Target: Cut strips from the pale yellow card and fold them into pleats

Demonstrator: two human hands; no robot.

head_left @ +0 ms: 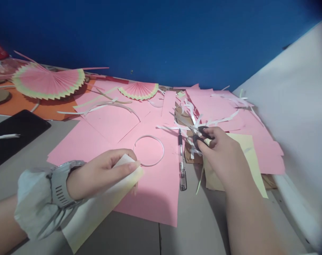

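Observation:
My left hand [108, 173] is closed on a long strip of pale yellow paper [97, 216], its thumb pressing on the strip near the upper end. In my right hand [220, 152] is a pair of scissors [189, 124] with black handles, the blades parted and pointing to the upper left. The scissors are apart from the yellow strip. A thin white ring [163, 156] lies on pink paper [150, 191] just beyond my left fingertips. Between my hands rests a clear pen [182, 170] with a black grip.
Pleated pink-and-yellow paper fans [51, 83] stand at the back left, near orange paper [60, 109]. A black tablet-like slab [20, 131] lies at left. White paper scraps [190, 109] and a yellow sheet [246, 152] are on the right. A blue wall [150, 39] closes the back.

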